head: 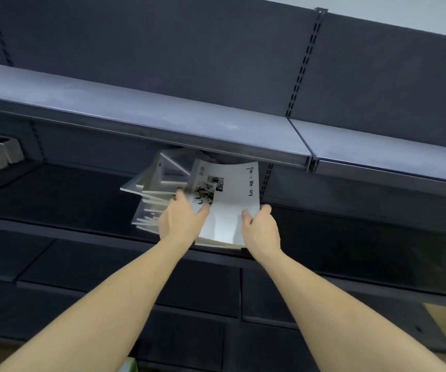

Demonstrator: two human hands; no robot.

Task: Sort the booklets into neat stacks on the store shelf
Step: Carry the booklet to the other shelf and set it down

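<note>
Both hands on top booklet (227,200) — right hand (260,226) pinching its near right corner, left hand (183,218) flat on cover, fingers spread, not gripping. Messy booklet pile (152,194) fanned out underneath on dark middle shelf (55,200), partly tucked under grey upper shelf (162,116).

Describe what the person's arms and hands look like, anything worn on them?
Both forearms are bare up to the frame edge, with no sleeves in view. The left hand and right hand wear no gloves, and no watch, bracelet or ring is visible.
</note>
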